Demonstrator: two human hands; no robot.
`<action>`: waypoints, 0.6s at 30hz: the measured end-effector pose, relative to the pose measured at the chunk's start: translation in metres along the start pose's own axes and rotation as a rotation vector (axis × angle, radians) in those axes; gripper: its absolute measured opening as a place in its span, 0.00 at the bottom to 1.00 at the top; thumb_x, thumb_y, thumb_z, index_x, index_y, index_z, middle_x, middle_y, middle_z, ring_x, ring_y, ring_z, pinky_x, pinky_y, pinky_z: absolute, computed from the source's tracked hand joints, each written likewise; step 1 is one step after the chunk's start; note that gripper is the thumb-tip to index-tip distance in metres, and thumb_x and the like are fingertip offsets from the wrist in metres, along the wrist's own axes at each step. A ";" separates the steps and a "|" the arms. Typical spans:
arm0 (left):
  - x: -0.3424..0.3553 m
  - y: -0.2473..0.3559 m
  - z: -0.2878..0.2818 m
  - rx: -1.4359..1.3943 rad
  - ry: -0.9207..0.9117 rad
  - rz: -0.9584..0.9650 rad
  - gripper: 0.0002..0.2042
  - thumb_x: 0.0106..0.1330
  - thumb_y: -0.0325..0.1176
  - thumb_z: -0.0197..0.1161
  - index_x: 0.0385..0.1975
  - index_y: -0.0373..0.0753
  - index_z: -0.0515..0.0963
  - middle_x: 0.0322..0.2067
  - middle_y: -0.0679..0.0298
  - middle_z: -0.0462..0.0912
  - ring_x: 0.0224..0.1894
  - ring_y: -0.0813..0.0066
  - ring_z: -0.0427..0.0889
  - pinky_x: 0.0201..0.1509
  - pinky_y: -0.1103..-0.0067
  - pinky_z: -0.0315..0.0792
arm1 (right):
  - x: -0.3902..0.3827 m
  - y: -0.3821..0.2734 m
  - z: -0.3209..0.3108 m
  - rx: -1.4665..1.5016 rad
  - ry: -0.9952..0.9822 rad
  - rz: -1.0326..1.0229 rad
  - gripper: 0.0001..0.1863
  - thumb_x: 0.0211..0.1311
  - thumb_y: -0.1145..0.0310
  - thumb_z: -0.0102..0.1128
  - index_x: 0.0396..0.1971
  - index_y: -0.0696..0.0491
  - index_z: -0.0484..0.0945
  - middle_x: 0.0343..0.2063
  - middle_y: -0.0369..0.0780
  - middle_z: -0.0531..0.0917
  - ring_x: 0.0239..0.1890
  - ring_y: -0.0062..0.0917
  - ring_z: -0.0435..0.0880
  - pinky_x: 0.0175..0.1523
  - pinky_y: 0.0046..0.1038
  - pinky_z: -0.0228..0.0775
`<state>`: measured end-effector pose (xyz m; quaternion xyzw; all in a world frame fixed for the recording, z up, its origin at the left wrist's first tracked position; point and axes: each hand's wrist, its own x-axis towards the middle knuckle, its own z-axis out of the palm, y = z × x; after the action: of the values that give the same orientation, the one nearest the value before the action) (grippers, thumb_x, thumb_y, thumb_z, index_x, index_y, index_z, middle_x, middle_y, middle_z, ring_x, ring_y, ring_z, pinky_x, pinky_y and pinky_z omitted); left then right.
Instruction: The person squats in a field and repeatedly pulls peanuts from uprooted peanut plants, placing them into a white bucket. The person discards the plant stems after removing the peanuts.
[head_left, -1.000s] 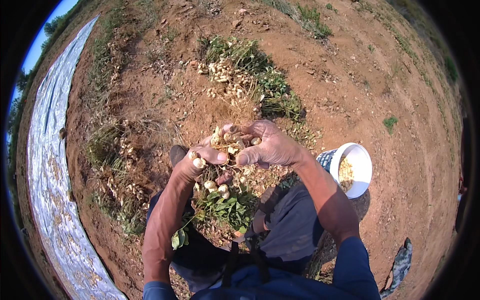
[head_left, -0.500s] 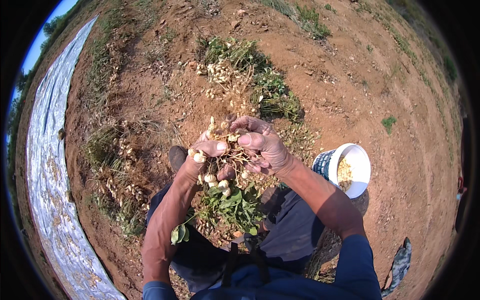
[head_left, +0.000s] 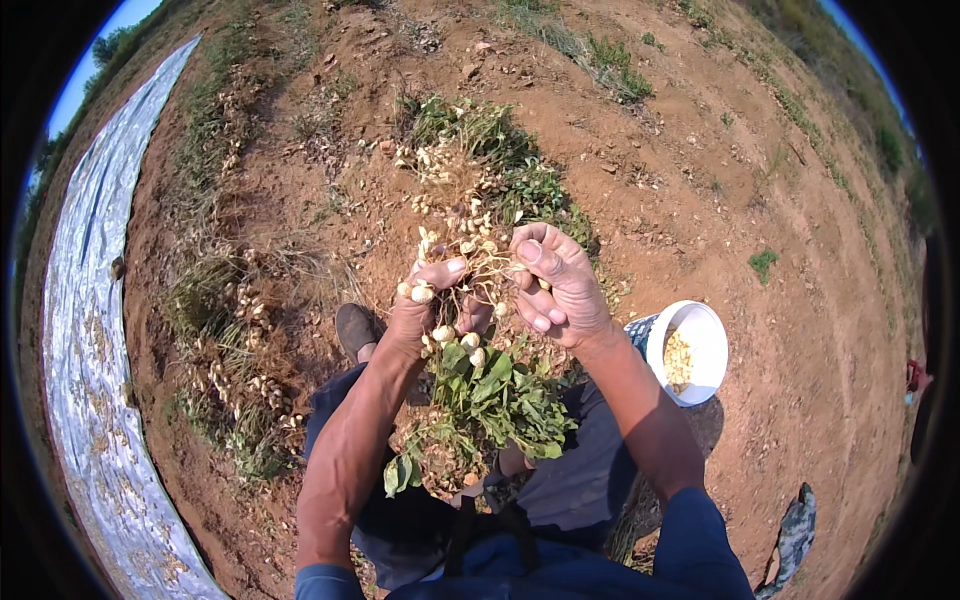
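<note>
Reddish bare soil [head_left: 700, 200] stretches all round, with a silver sheet [head_left: 90, 330] along the left edge. Both hands hold 1 uprooted peanut plant [head_left: 490, 390] upside down above the lap, leaves hanging. The left hand [head_left: 425, 310] is closed round the stems; the right hand [head_left: 560, 285] pinches at the roots, fingers half curled. Many pale pods [head_left: 465, 250] remain on the roots, so I judge the picking far from finished. A white bucket [head_left: 700, 345] beside the right arm holds only a shallow layer. More pulled plants [head_left: 480, 160] lie ahead, others [head_left: 240, 350] to the left.
</note>
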<state>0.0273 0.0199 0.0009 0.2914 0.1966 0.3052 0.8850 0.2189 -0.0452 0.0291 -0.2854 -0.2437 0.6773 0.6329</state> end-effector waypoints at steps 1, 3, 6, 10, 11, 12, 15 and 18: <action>-0.003 0.003 -0.004 0.039 0.025 0.025 0.17 0.69 0.43 0.61 0.24 0.36 0.77 0.16 0.62 0.77 0.14 0.75 0.73 0.19 0.78 0.65 | -0.008 -0.005 0.000 -0.060 0.025 -0.051 0.08 0.73 0.67 0.63 0.44 0.54 0.77 0.24 0.35 0.81 0.08 0.08 0.64 0.13 0.18 0.65; -0.007 0.008 -0.016 -0.008 -0.007 0.066 0.15 0.69 0.42 0.63 0.27 0.36 0.77 0.18 0.61 0.79 0.14 0.75 0.75 0.18 0.79 0.67 | -0.030 -0.017 -0.013 -0.130 0.118 -0.162 0.09 0.73 0.66 0.63 0.44 0.54 0.77 0.24 0.34 0.80 0.08 0.09 0.64 0.13 0.18 0.65; -0.008 0.017 -0.028 -0.026 0.061 0.120 0.12 0.68 0.39 0.66 0.31 0.36 0.76 0.21 0.60 0.81 0.16 0.73 0.77 0.18 0.77 0.71 | -0.077 -0.039 -0.071 -0.248 0.402 -0.335 0.10 0.72 0.64 0.65 0.44 0.54 0.76 0.24 0.34 0.79 0.08 0.10 0.64 0.12 0.18 0.61; -0.010 0.020 -0.029 0.027 0.077 0.162 0.11 0.69 0.37 0.64 0.32 0.38 0.73 0.22 0.59 0.80 0.18 0.71 0.79 0.19 0.76 0.72 | -0.145 -0.052 -0.177 -0.684 0.904 -0.373 0.09 0.73 0.66 0.61 0.45 0.53 0.75 0.26 0.36 0.79 0.11 0.13 0.67 0.14 0.21 0.59; -0.011 0.020 -0.028 0.074 0.113 0.174 0.12 0.70 0.40 0.64 0.32 0.36 0.76 0.22 0.60 0.80 0.17 0.72 0.78 0.18 0.77 0.72 | -0.161 -0.054 -0.195 -0.964 1.000 -0.246 0.11 0.72 0.66 0.62 0.48 0.53 0.75 0.27 0.37 0.80 0.15 0.17 0.72 0.19 0.24 0.66; -0.010 0.019 -0.022 0.117 0.135 0.185 0.15 0.71 0.42 0.63 0.32 0.34 0.78 0.22 0.60 0.80 0.17 0.73 0.77 0.17 0.78 0.72 | -0.187 -0.057 -0.230 -1.310 0.978 -0.164 0.14 0.70 0.66 0.63 0.51 0.54 0.74 0.29 0.40 0.81 0.22 0.25 0.76 0.29 0.29 0.70; -0.006 0.016 -0.021 0.061 0.153 0.184 0.11 0.69 0.35 0.65 0.39 0.39 0.70 0.23 0.60 0.81 0.18 0.72 0.80 0.17 0.78 0.75 | -0.247 -0.057 -0.291 -2.238 0.947 0.198 0.23 0.63 0.68 0.65 0.56 0.57 0.74 0.35 0.48 0.85 0.40 0.44 0.85 0.52 0.40 0.77; -0.008 0.016 -0.024 0.123 0.153 0.199 0.14 0.70 0.41 0.65 0.40 0.36 0.75 0.25 0.59 0.82 0.21 0.72 0.81 0.19 0.78 0.75 | -0.231 -0.051 -0.265 -2.236 0.879 0.119 0.20 0.60 0.70 0.66 0.53 0.59 0.79 0.44 0.51 0.86 0.49 0.48 0.85 0.58 0.39 0.76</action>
<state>0.0022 0.0345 -0.0051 0.3391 0.2520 0.4003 0.8132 0.4480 -0.2797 -0.1079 -0.8936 -0.4462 -0.0359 0.0319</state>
